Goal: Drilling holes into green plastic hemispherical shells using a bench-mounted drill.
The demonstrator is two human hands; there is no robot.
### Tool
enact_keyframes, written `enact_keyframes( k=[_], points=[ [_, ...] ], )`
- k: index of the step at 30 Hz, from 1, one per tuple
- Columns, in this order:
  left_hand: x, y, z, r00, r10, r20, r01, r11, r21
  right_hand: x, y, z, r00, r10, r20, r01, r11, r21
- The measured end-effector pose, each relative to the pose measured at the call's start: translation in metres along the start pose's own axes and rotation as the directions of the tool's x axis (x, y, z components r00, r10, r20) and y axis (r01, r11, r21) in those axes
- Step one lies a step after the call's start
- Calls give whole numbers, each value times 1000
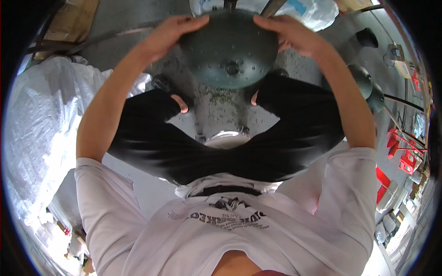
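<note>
A dark green, rounded shell (228, 50), bowl-like or dome-like, is held out in front of me above the floor between my feet. Small light spots dot its surface, and a dark round mark sits low on its near side. My left hand (177, 31) grips the left side of its upper edge, thumb laid along the rim. On the opposite side my right hand (292, 34) holds it the same way, thumb on top and fingers curled partly out of sight. Just past the shell, a metal bar (272, 8) rises at the top of the view.
White plastic sheeting (50, 124) is heaped at the left, near a cardboard piece (73, 23). Similar dark green shells (361, 80) stand at the right, with a black bucket (367, 37) farther off. Red stools (407, 162) and clutter line the right edge. Clear plastic wrapping (313, 14) lies beyond the shell.
</note>
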State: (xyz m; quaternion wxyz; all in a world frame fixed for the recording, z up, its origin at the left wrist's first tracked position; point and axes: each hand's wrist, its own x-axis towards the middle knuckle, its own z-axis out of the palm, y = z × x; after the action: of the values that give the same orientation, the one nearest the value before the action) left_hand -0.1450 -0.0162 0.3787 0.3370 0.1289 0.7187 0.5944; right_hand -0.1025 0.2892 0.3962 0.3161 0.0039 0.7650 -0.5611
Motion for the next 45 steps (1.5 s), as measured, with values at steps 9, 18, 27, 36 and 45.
enact_keyframes(
  k=[9,18,27,36,45],
  points=[
    [4,-43,13,980,-135,146,122,988,89,24,44,-2,996,4,87,23,952,-304],
    [0,-30,21,949,-59,309,-24,966,258,21,40,16,987,-109,120,158,826,-542],
    [-18,-39,25,906,-71,417,28,994,108,4,35,32,969,-168,182,239,827,-508],
    [-23,-44,15,885,-125,449,53,984,171,6,46,12,900,63,431,137,899,-416],
    [-18,-38,5,831,-304,465,183,940,288,21,49,16,900,-76,430,189,956,-226]
  ],
)
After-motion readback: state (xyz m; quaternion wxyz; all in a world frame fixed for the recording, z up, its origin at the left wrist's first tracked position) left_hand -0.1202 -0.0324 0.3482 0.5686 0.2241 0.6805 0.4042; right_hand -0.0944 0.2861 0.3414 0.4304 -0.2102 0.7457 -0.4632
